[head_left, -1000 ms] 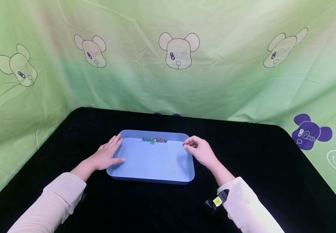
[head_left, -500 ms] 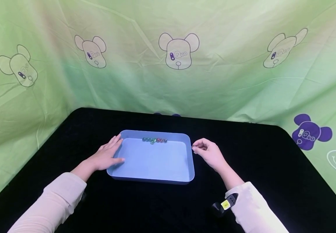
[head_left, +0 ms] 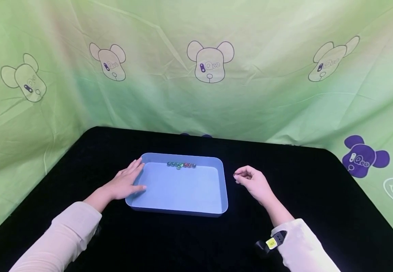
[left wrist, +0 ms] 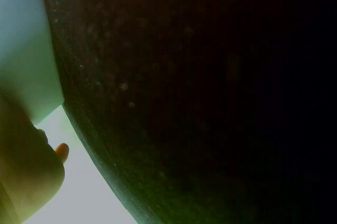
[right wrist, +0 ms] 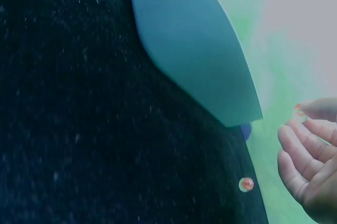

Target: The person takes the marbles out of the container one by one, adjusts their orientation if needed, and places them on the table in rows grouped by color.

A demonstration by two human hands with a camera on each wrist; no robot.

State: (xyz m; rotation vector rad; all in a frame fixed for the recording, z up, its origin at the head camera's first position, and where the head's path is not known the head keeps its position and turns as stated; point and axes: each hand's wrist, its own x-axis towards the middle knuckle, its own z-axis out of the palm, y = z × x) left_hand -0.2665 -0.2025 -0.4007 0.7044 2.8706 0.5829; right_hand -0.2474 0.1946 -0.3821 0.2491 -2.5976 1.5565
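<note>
A light blue tray (head_left: 224,189) lies on the black cloth, with a row of several small coloured marbles (head_left: 180,164) against its far wall. My left hand (head_left: 125,182) rests flat on the tray's left rim, fingers straight; in the left wrist view the left hand (left wrist: 26,182) shows beside the pale tray (left wrist: 23,50). My right hand (head_left: 247,180) hovers just right of the tray with curled fingers. In the right wrist view the right hand (right wrist: 308,150) seems to pinch a small reddish marble (right wrist: 298,111) at its fingertips. Another marble (right wrist: 246,184) lies on the cloth below them, near the tray (right wrist: 195,50).
The black cloth (head_left: 305,196) covers the table all round the tray. A green sheet with bear prints (head_left: 210,64) hangs behind and on both sides. A dark wrist device with a yellow label (head_left: 272,242) sits at my right cuff.
My right hand has drawn back from the tray's far right corner to the right, off the tray and over the black cloth. The left hand and tray have stayed put.
</note>
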